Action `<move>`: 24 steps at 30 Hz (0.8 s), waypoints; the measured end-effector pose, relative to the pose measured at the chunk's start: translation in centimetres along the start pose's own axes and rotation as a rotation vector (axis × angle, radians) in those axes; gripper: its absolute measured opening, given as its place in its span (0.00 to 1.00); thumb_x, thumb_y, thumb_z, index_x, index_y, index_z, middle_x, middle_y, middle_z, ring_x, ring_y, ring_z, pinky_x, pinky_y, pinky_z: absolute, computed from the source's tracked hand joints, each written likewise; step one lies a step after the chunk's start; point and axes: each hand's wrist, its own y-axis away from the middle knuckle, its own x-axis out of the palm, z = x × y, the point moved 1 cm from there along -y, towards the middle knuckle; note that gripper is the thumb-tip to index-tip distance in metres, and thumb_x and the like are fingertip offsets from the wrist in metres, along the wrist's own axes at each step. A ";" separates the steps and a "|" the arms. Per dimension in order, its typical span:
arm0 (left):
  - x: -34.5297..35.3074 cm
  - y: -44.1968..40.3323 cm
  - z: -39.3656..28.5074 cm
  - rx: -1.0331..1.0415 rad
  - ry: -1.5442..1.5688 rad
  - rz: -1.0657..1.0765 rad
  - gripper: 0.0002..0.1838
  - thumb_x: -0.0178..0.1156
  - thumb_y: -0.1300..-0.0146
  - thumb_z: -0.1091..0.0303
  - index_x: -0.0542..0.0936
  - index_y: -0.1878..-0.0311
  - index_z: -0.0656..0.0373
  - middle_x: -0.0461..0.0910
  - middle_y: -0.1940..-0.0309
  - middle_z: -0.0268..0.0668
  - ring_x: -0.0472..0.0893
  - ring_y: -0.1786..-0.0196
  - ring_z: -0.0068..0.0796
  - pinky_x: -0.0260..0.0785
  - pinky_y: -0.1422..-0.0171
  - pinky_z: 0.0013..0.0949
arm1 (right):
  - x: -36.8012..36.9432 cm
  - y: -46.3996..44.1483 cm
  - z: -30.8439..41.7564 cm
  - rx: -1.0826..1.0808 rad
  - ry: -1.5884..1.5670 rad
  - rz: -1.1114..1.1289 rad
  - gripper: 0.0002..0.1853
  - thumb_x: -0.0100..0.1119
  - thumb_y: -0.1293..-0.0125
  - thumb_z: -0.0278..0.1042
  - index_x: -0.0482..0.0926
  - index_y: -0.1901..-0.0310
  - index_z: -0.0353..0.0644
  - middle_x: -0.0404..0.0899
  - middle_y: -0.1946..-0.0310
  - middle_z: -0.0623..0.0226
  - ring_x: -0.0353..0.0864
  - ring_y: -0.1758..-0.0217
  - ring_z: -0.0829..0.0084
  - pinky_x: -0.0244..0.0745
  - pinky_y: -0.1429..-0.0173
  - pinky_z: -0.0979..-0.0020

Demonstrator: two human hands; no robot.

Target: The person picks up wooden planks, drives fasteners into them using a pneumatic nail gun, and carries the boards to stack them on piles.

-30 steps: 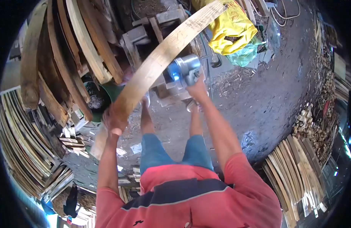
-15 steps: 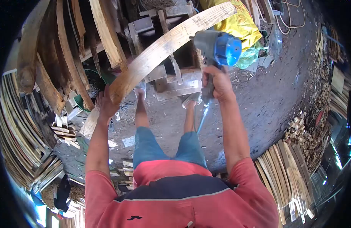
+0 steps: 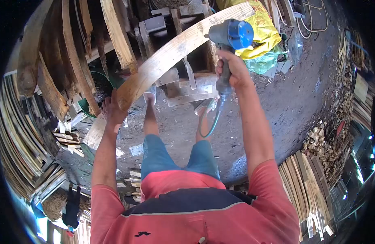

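Note:
My right hand [image 3: 235,70] is wrapped round the handle of a grey and blue impact wrench [image 3: 230,34], held upright above the far part of a curved wooden board. Its nose points left, over the board's edge; I cannot tell whether it touches. A teal hose [image 3: 216,124] hangs in a loop from the handle's base. The pale curved board [image 3: 171,53] slants from lower left to upper right. At its near end my left hand [image 3: 113,110] grips the edge, the fingers partly hidden.
Rough planks [image 3: 116,34] lean at the upper left. Beneath the board stands a wooden block frame [image 3: 191,91]. A yellow sack [image 3: 264,32] lies behind the wrench. Stacked boards [image 3: 307,187] are at lower right, long strips [image 3: 23,138] at left. Another person [image 3: 71,207] is at lower left.
My right hand and the wrench have moved up and slightly outward, and the hose now hangs in a wider loop. The board and my left hand stay nearly in place.

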 end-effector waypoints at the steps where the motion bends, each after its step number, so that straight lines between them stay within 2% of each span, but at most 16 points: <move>1: 0.1 0.1 0.0 0.012 -0.005 -0.044 0.54 0.71 0.67 0.65 0.56 0.30 0.41 0.70 0.49 0.49 0.68 0.44 0.55 0.60 0.40 0.54 | 0.3 -0.4 0.7 0.044 -0.001 -0.034 0.08 0.59 0.46 0.31 0.69 0.75 0.44 0.67 0.84 0.70 0.69 0.84 0.72 0.66 0.76 0.71; 5: -0.1 0.2 -0.4 0.000 -0.040 -0.086 0.51 0.69 0.63 0.64 0.57 0.30 0.42 0.70 0.50 0.49 0.69 0.44 0.55 0.60 0.40 0.53 | -0.4 -0.4 1.9 -0.021 0.111 0.053 0.06 0.55 0.50 0.30 0.69 0.80 0.44 0.67 0.85 0.69 0.68 0.85 0.72 0.66 0.78 0.69; 6: -0.9 0.3 -0.8 0.034 -0.039 -0.067 0.51 0.70 0.64 0.65 0.58 0.31 0.46 0.70 0.52 0.49 0.69 0.48 0.55 0.62 0.43 0.52 | 0.0 0.2 1.7 -0.018 0.114 0.058 0.06 0.55 0.50 0.30 0.69 0.80 0.44 0.67 0.85 0.69 0.68 0.85 0.72 0.66 0.78 0.69; 7: -1.2 0.5 -1.1 0.076 -0.036 -0.042 0.50 0.70 0.64 0.67 0.59 0.31 0.50 0.70 0.55 0.49 0.70 0.52 0.55 0.64 0.47 0.51 | 0.3 0.9 1.6 -0.095 0.120 0.035 0.06 0.56 0.50 0.30 0.69 0.79 0.43 0.67 0.86 0.68 0.68 0.86 0.72 0.66 0.79 0.69; 10: -0.6 0.3 -0.8 0.077 0.037 -0.047 0.52 0.69 0.67 0.71 0.59 0.31 0.50 0.70 0.54 0.49 0.70 0.51 0.56 0.64 0.46 0.50 | 1.2 2.3 1.2 -0.210 0.115 0.001 0.06 0.56 0.49 0.29 0.71 0.79 0.40 0.68 0.86 0.66 0.68 0.86 0.71 0.65 0.80 0.68; 14: -1.0 0.3 -1.0 0.033 -0.023 -0.037 0.52 0.69 0.67 0.70 0.59 0.31 0.50 0.70 0.54 0.49 0.70 0.51 0.56 0.64 0.45 0.49 | 1.3 0.6 0.4 -0.201 0.060 0.018 0.06 0.56 0.49 0.29 0.71 0.78 0.40 0.68 0.86 0.67 0.68 0.86 0.71 0.65 0.80 0.68; 16: -0.6 0.4 -0.7 0.015 -0.015 0.010 0.49 0.67 0.64 0.66 0.59 0.31 0.45 0.71 0.52 0.49 0.69 0.47 0.56 0.61 0.42 0.53 | 1.5 0.4 -0.3 -0.184 0.061 0.005 0.05 0.56 0.49 0.29 0.71 0.78 0.41 0.68 0.85 0.67 0.68 0.86 0.71 0.65 0.80 0.67; 20: -0.5 0.4 -0.7 0.025 -0.009 -0.013 0.49 0.66 0.63 0.68 0.58 0.31 0.45 0.71 0.53 0.50 0.69 0.48 0.57 0.62 0.43 0.53 | 1.2 -0.8 0.6 -0.109 0.040 0.015 0.07 0.57 0.48 0.30 0.69 0.77 0.43 0.67 0.84 0.69 0.67 0.85 0.72 0.65 0.77 0.69; 24: -0.5 0.3 -0.6 0.059 -0.006 -0.024 0.48 0.66 0.62 0.67 0.58 0.31 0.45 0.71 0.54 0.50 0.70 0.49 0.57 0.62 0.44 0.54 | 0.6 -0.7 2.3 -0.039 -0.012 0.118 0.07 0.58 0.48 0.31 0.69 0.77 0.45 0.67 0.84 0.70 0.66 0.85 0.73 0.66 0.76 0.69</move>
